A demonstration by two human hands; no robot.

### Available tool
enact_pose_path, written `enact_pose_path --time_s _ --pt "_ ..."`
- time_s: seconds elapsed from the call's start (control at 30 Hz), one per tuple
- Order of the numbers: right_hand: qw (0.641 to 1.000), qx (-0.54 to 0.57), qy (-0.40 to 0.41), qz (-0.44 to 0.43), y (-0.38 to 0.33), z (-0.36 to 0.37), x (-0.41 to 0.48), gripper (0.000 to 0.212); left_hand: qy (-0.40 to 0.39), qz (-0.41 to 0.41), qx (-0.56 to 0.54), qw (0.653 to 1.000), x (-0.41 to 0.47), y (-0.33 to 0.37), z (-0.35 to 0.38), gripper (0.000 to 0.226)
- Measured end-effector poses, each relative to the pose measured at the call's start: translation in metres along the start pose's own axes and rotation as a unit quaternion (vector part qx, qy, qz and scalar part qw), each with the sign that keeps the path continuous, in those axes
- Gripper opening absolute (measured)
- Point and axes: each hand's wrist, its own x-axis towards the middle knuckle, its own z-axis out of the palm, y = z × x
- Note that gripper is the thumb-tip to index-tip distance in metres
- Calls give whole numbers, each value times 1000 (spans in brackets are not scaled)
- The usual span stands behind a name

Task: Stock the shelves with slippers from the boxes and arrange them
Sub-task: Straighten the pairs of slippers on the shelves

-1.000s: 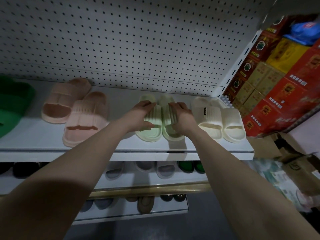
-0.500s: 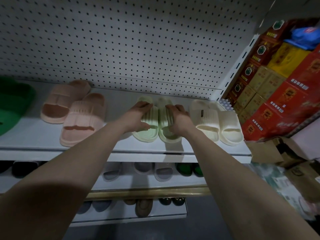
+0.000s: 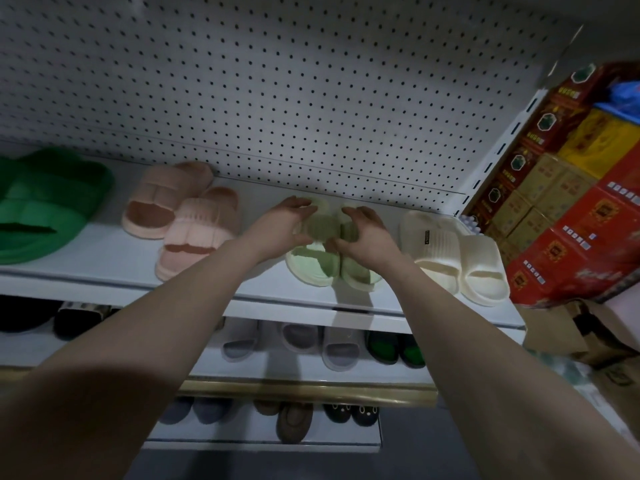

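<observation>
The fingers [image 3: 300, 204] of the left hand [image 3: 282, 225] are curled down over the strap of one of the pale green slippers [image 3: 313, 263], clamped on it. The right hand [image 3: 369, 237] grips the strap of its mate the same way. The pair sits at the centre of the frame on the top shelf [image 3: 104, 261], toes close to the front lip.

A pull toward the lip could tip the pair off the edge. A shove to the right could knock the cream pair [image 3: 453, 252] askew, since it lies just beside. The pink pair [image 3: 183, 216] lies well apart at centre left.

At lower right, brown cardboard boxes [image 3: 588, 341] stand with flaps open; I cannot tell what is inside. Above them, the stacked red cartons [image 3: 571, 244] are closed.
</observation>
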Motion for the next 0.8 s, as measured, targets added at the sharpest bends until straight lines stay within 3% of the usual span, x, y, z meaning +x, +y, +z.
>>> enact_pose_path --time_s 0.3,0.53,0.67,0.8 --pt "997 46 49 -38 -105 31 19 66 35 -11 46 998 -31 -73 -65 64" --pt "996 50 -21 -73 -194 50 12 66 17 -50 117 992 -51 -160 -97 46" --pt "993 71 -85 -50 -220 58 9 85 10 -119 127 985 -54 -184 -103 23" --pt "993 57 -101 -11 -231 77 15 108 -38 -162 123 978 -58 -195 -102 31"
